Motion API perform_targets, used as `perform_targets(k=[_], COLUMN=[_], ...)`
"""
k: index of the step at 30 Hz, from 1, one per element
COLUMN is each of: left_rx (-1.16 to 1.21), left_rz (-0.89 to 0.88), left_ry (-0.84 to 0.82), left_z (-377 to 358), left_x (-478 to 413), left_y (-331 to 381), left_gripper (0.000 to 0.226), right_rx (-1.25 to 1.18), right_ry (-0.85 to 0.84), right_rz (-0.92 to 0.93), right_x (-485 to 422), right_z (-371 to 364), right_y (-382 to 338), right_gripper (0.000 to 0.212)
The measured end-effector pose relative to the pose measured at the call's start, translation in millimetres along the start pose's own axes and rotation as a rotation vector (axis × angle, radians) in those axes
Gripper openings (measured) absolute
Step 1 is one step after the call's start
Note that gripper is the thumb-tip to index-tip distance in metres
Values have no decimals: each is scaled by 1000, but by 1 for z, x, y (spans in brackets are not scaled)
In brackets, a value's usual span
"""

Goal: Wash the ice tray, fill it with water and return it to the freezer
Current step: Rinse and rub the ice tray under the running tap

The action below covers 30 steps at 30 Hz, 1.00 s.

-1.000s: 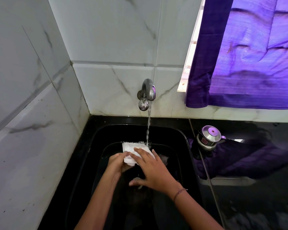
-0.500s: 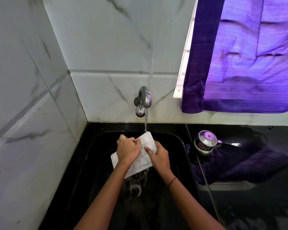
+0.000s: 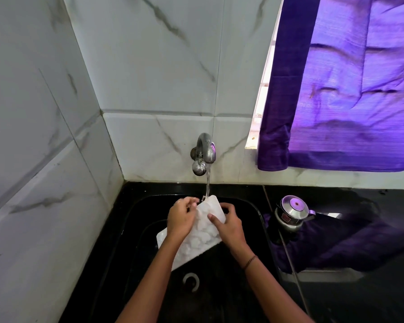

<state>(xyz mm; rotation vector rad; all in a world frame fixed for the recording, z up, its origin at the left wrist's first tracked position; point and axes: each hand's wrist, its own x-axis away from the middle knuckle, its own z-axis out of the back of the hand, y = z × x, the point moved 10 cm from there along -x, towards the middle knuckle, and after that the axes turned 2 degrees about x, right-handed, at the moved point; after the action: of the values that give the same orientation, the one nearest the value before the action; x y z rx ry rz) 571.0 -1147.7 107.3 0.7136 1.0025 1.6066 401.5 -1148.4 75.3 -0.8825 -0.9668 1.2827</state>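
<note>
- The drain ring (image 3: 191, 281) is sitting nearest, at the bottom of the black sink (image 3: 254, 207), directly below the tray's low end.
- The ice tray (image 3: 200, 238) is hanging tilted above the basin, touching neither floor nor wall as far as can be seen. Its long axis is running from the near-left low corner up to the far-right corner.
- The left hand (image 3: 181, 221) is gripping the tray's left long edge near the high end, with its fingers curling over the rim.
- The right hand (image 3: 230, 227) is clasping the opposite edge, with its thumb (image 3: 213, 218) pressing on the moulded face. Both hands are equally close to the tray, which is lying between them.
- Beyond the fingertips, the tray's far corner is meeting the water stream (image 3: 207, 183) falling from the tap (image 3: 205, 150).
- Rinsing the rest probably calls for sliding the tray farther along its own long axis, since most of it is lying nearer than the stream.
</note>
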Motion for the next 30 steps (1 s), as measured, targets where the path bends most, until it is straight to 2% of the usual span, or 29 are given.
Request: perform_targets(k=[2, 4, 5, 7, 10, 14, 16, 17, 20, 22, 26, 30], left_rx=[-38, -49, 5, 278, 642, 855, 878, 878, 878, 889, 925, 959], left_rz=[112, 305, 418, 596, 679, 682, 669, 655, 612, 596, 558, 521], left_ry=[125, 174, 167, 110, 37, -32, -67, -69, -30, 11, 46, 39], left_z=[23, 39, 41, 33, 22, 19, 13, 9, 1, -4, -14, -19], left_x=[6, 17, 24, 39, 53, 62, 64, 64, 62, 59, 53, 47], left_y=[-38, -85, -108, -141, -157, -158, -152, -148, -138, -132, -117, -105], left_gripper=[27, 36, 38, 34, 26, 16, 18, 19, 24, 25, 24, 23], right_rx=[-78, -158, -199, -246, -237, -200, -63, 80, 754, 1009, 1197, 1171], right_ry=[2, -17, -32, -68, -88, -84, -56, -34, 65, 84, 38, -138], right_rz=[-25, -44, -50, -52, -44, -63, -9, 40, 222, 302, 453, 619], right_x=[-9, -19, -24, -32, -45, -61, -65, -67, -63, -53, -21, 21], right_z=[7, 11, 12, 11, 11, 17, 22, 24, 19, 6, -34, -86], right_y=[-2, -5, -8, -13, -19, -21, -29, -35, -55, -57, -55, -46], right_gripper=[38, 37, 35, 33, 30, 34, 40, 42, 53, 65, 73, 70])
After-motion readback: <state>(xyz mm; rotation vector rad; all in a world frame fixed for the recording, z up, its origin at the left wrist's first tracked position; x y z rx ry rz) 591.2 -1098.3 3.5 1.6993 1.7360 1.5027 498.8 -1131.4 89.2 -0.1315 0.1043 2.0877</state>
